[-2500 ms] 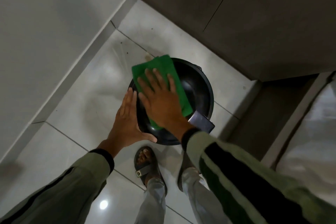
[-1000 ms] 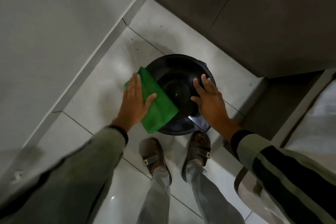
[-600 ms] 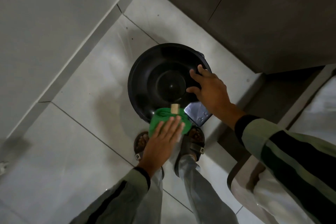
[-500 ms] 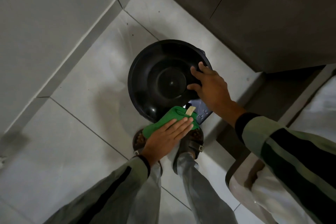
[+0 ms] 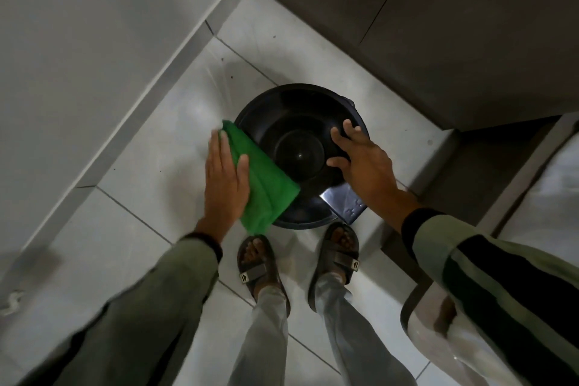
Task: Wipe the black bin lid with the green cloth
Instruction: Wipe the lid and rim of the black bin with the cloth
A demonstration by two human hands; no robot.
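Mid-wipe on black bin lid by the cabinet corner — left hand flat-fingered, pressing green cloth against its left rim; right hand splayed, steadying. Next — probably sweep inward, firmly.

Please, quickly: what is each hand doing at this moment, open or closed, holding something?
Left hand: open, flat, pressing the green fabric cloth on the round black plastic bin lid's left edge.
Right hand: open, fingers spread on the lid, holding nothing.
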